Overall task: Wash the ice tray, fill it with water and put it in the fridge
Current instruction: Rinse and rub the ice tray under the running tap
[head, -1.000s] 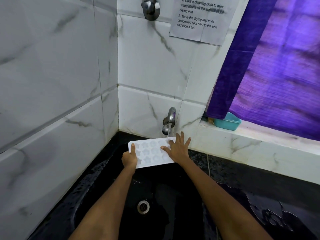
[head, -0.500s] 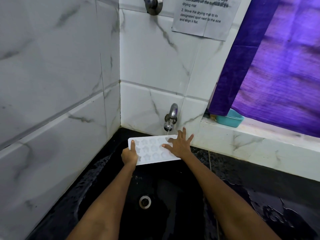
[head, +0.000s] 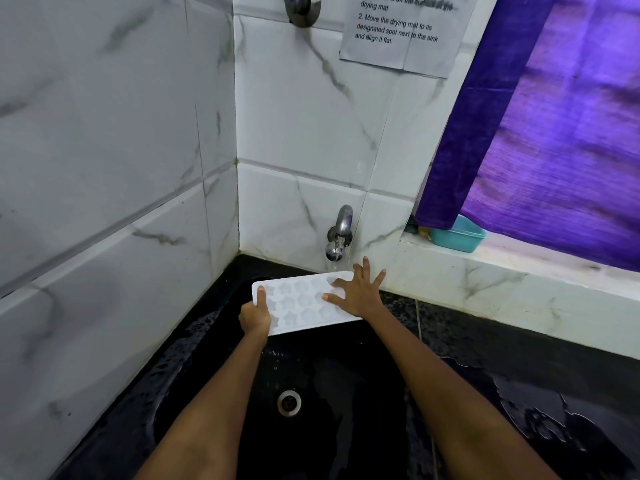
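A white ice tray (head: 300, 304) with star-shaped moulds is held level over the black sink (head: 346, 393), just under the steel tap (head: 340, 233). A thin stream of water falls from the tap onto the tray's far right edge. My left hand (head: 255, 315) grips the tray's left end, thumb on top. My right hand (head: 358, 294) lies flat on the tray's right half with fingers spread, covering several moulds.
The sink's drain (head: 289, 402) sits below the tray. Wet black counter (head: 519, 386) runs to the right. White marble tiles close the left and back. A teal tub (head: 457, 235) stands on the sill under a purple curtain (head: 554, 133). A paper note (head: 401, 32) hangs above.
The tray and both hands have stayed under the tap. My right hand has shifted slightly over the tray's right half. The camera has tilted down a little.
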{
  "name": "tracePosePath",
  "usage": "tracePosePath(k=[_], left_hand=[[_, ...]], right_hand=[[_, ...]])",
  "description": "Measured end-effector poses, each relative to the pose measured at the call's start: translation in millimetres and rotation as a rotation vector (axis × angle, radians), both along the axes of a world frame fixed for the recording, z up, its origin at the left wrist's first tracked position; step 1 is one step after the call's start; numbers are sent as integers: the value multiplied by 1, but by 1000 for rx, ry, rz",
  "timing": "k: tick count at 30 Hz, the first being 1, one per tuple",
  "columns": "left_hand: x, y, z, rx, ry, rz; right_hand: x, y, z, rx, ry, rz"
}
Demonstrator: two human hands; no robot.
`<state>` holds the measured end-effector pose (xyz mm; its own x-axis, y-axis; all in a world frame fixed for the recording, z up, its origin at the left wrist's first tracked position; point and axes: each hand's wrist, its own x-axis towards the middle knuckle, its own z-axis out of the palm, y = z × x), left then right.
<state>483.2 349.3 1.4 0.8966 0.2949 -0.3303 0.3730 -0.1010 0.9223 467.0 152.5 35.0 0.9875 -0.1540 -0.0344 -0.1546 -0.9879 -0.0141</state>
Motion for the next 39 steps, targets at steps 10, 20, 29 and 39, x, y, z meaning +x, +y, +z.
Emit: tracePosePath(k=[10, 20, 29, 39], left_hand=[[3, 12, -7, 40, -25, -41], [2, 16, -7, -31, -6, 7], [4, 28, -11, -52, -16, 40], [5, 34, -11, -77, -46, 51]], right_hand=[[-1, -9, -3, 53, 29, 50], [-2, 0, -9, 191, 8, -96], [5, 1, -7, 191, 6, -61], [8, 4, -6, 175, 20, -29]])
